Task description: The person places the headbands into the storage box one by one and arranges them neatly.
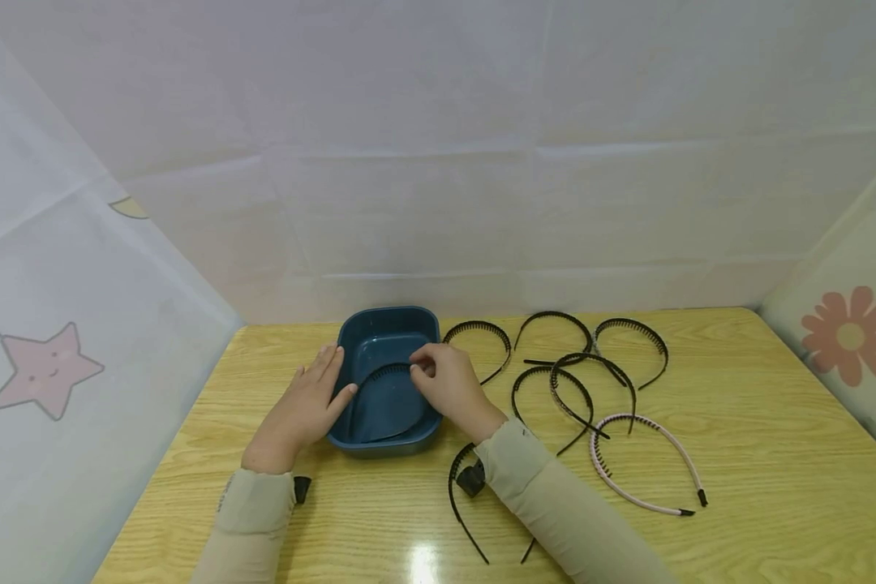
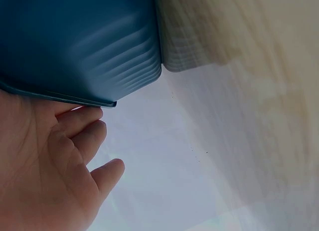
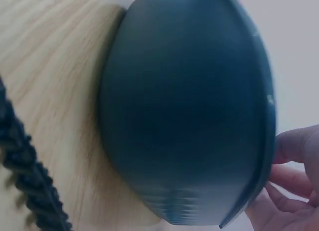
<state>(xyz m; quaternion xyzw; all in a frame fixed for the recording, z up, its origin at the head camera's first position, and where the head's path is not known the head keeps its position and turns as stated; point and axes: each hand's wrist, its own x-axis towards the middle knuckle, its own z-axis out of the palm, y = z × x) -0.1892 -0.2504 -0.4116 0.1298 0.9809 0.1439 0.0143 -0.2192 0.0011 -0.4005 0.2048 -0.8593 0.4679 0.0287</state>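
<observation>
A dark blue plastic basin [image 1: 387,312] sits on the wooden table, and a black toothed headband [image 1: 388,367] lies inside it. My right hand [image 1: 448,388] reaches over the basin's right side and pinches one part of that headband between thumb and fingers. Its fingertips show past the rim in the right wrist view. Along the opposite rim my left hand [image 1: 299,410] rests with its fingers extended and the thumb over the inside. From the left wrist view, those fingers [image 2: 89,141] touch the basin's edge from outside.
Several black headbands [image 1: 633,397] lie loose and partly overlapping to the right of the basin, with a pink one [image 1: 677,442] nearer the front. Another black headband [image 1: 453,495] is partly hidden under my right sleeve. A pale cloth [image 1: 423,211] hangs behind the table [image 1: 774,422].
</observation>
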